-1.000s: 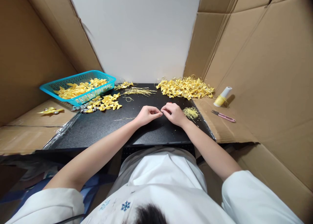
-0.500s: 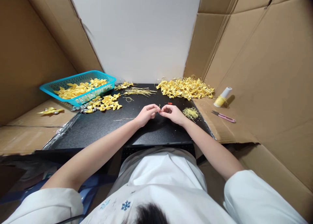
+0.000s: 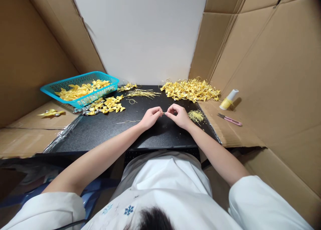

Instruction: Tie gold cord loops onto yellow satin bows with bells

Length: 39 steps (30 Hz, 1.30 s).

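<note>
Over the middle of the black table [image 3: 100, 136], my left hand [image 3: 151, 117] and my right hand [image 3: 177, 115] face each other with a small gap between the fingertips. A short stretch of thin yellow cord [image 3: 164, 113] spans that gap, pinched at both sides. Most of the cord is hidden behind the fingers. A loose pale cord end [image 3: 125, 122] lies on the table left of my left hand. Beside my right hand lies a tangle of short yellow cord pieces [image 3: 196, 116].
A turquoise basket [image 3: 45, 89] of yellow ribbon bows stands at left, with more bows [image 3: 110, 104] before it. Cut cords [image 3: 142, 93] lie behind my hands. At right are a bow heap [image 3: 190, 90], a cord-wound tube [image 3: 229, 99] and pink thread snips [image 3: 232, 120].
My hands have drawn slightly apart, and the cord between them now shows as a short straight stretch. The small red item behind my right hand is now out of sight.
</note>
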Tool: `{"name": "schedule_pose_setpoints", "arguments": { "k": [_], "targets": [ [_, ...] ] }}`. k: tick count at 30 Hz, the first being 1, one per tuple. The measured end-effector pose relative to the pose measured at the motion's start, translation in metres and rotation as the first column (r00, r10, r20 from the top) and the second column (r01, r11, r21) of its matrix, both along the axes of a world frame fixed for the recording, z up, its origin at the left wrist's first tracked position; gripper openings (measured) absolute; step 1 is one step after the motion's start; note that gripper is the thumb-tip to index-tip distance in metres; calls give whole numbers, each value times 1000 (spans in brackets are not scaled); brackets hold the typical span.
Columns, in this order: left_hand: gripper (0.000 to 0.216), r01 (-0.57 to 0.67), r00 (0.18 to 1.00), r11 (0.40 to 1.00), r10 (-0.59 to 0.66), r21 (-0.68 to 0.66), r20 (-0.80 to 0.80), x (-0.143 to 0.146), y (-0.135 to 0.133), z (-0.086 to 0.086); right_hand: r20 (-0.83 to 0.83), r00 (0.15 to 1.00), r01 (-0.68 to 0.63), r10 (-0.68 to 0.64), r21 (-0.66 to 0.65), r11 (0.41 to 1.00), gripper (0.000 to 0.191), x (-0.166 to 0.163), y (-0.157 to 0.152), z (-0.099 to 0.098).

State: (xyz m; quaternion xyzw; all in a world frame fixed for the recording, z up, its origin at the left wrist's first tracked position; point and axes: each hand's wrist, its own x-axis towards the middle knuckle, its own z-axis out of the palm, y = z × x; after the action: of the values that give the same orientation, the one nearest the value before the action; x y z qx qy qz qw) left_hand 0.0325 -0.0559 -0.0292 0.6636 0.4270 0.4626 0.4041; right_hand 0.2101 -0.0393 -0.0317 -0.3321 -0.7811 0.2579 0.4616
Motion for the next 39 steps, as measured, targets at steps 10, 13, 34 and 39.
{"name": "schedule_pose_setpoints", "arguments": {
  "k": [10,13,34,39],
  "targets": [
    [15,-12,993,994,25,108,-115,1,-4,3,-1,1000,11,-11,21,1000,13,-1,-2,1],
    [15,-24,992,992,39,122,-119,0,-3,2,-10,999,43,-43,75,996,12,-1,-5,3],
    [19,-18,987,988,41,151,-154,0,-2,1,127,983,112,-134,165,980,6,-6,-7,-1],
    [19,-7,987,989,30,145,-157,0,-2,2,143,985,77,-94,119,990,9,-6,-6,-1]
  ]
}}
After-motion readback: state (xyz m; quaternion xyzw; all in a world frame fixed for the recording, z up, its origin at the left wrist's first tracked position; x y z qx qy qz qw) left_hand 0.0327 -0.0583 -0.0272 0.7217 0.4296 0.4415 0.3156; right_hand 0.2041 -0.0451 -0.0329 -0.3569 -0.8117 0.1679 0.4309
